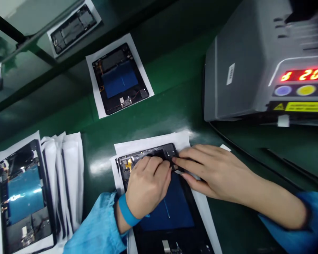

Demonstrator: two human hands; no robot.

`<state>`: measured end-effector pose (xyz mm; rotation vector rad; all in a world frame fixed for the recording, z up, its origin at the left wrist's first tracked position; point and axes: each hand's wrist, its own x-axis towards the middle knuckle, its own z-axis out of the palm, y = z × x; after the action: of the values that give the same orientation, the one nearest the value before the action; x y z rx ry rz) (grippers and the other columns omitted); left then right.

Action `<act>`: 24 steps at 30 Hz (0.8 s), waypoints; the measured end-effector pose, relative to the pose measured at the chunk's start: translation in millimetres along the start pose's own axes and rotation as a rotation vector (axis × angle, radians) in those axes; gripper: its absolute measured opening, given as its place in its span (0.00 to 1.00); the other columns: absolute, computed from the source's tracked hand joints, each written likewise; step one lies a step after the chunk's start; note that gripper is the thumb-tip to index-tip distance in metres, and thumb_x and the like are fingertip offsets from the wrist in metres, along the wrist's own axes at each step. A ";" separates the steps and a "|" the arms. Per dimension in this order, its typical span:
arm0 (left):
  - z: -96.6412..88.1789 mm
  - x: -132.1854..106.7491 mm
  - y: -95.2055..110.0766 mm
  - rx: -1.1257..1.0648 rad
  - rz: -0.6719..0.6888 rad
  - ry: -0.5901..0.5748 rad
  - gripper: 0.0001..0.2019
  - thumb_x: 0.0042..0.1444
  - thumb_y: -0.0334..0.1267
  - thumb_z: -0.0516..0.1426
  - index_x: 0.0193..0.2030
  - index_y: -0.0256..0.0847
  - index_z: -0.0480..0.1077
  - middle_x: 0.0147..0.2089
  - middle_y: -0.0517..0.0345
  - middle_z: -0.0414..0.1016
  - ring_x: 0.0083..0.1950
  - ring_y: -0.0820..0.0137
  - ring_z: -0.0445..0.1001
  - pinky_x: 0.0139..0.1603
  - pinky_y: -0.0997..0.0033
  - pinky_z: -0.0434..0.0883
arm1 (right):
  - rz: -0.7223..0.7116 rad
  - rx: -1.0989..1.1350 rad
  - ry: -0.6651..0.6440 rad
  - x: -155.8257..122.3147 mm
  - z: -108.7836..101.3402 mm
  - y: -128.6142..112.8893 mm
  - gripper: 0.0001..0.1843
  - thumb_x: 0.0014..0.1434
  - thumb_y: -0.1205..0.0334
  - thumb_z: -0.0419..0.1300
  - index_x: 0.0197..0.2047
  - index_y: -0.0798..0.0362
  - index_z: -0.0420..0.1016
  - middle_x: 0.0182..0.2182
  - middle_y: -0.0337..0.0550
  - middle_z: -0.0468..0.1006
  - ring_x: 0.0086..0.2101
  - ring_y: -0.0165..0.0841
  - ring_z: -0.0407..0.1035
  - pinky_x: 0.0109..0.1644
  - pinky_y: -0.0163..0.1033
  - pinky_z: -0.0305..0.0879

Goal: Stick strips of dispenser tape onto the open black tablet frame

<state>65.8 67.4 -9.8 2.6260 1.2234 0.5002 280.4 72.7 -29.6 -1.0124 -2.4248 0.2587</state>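
An opened tablet (172, 211) with a blue panel lies on a white sheet (151, 141) in front of me on the green bench. My left hand (148, 187) rests on its upper part, fingers curled and pressing on a dark piece near the top edge. My right hand (212, 173) reaches in from the right, its fingertips pinched at the same spot beside the left fingers. What they pinch is too small to name. Both arms wear blue sleeves, and the left wrist has a blue band.
A second opened tablet (119, 79) lies on paper farther back. A stack of tablets and white sheets (26, 197) sits at the left. A grey machine (257, 60) with a red display and coloured buttons stands at the right. Another tablet (72, 26) rests on the rear shelf.
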 end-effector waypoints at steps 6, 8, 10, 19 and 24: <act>4.9 0.8 -3.1 -0.131 -0.042 0.028 0.05 0.65 0.31 0.57 0.41 0.35 0.74 0.38 0.52 0.75 0.38 0.64 0.72 0.39 0.63 0.74 | 0.006 0.020 0.011 -0.9 1.3 1.2 0.13 0.69 0.61 0.52 0.47 0.55 0.77 0.39 0.44 0.78 0.37 0.34 0.70 0.40 0.40 0.66; 5.0 0.9 -3.3 -0.141 -0.033 0.034 0.05 0.65 0.32 0.57 0.40 0.34 0.74 0.38 0.52 0.75 0.37 0.64 0.71 0.38 0.63 0.73 | 0.005 0.018 0.017 -1.5 1.6 1.5 0.13 0.69 0.61 0.52 0.47 0.55 0.77 0.40 0.45 0.78 0.37 0.34 0.70 0.40 0.40 0.66; 4.5 0.5 -3.4 -0.135 -0.020 0.038 0.05 0.65 0.33 0.57 0.40 0.34 0.74 0.38 0.51 0.75 0.37 0.64 0.71 0.38 0.63 0.73 | 0.002 0.017 0.019 -2.2 1.9 1.6 0.13 0.69 0.61 0.53 0.48 0.56 0.77 0.40 0.44 0.78 0.37 0.35 0.70 0.41 0.40 0.66; -0.1 -1.8 -1.1 0.041 0.090 0.006 0.08 0.67 0.28 0.53 0.44 0.32 0.75 0.38 0.51 0.76 0.37 0.65 0.71 0.38 0.64 0.75 | -0.005 0.013 0.017 -3.7 3.4 1.1 0.14 0.69 0.61 0.52 0.49 0.57 0.77 0.40 0.44 0.78 0.38 0.36 0.70 0.41 0.41 0.66; -1.9 1.5 3.8 0.223 0.173 0.024 0.13 0.68 0.27 0.48 0.42 0.31 0.75 0.36 0.50 0.76 0.34 0.65 0.70 0.33 0.64 0.71 | -0.013 0.005 0.016 -3.0 2.8 2.0 0.14 0.69 0.62 0.52 0.49 0.56 0.77 0.40 0.45 0.79 0.36 0.35 0.70 0.40 0.41 0.66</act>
<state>68.6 66.2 -6.5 2.9393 1.1235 0.4479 281.9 72.0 -33.8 -0.9922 -2.4142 0.2516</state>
